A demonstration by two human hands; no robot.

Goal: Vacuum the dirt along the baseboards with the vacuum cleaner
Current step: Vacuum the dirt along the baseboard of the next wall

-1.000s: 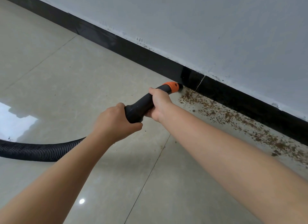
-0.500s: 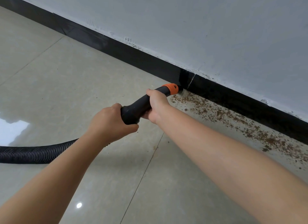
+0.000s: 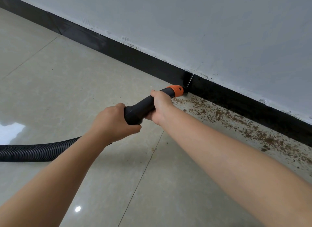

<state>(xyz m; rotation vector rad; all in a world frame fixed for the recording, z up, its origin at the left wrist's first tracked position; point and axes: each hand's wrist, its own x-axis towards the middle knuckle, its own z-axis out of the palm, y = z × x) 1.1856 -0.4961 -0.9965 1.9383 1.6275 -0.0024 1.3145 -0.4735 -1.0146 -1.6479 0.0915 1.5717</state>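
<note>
Both hands grip the black nozzle (image 3: 143,108), left hand (image 3: 112,123) behind right hand (image 3: 160,106), its orange tip (image 3: 176,90) at the baseboard (image 3: 236,101) beside brown dirt (image 3: 236,120) on the floor (image 3: 67,84).

Nozzle (image 3: 143,108): black rigid tube w/ orange collar (image 3: 176,90) at its far end, angled up-right; you've got the tip right at the baseboard's foot.
Hose (image 3: 33,151): black ribbed, runs from nozzle's near end out past the left edge, along the floor.
Baseboard (image 3: 118,49): black strip, far left to near right; vertical joint just beyond the collar.
Dirt (image 3: 236,118): brown crumbs strewn along baseboard, right of the tip. Left of it you see almost none.
</note>
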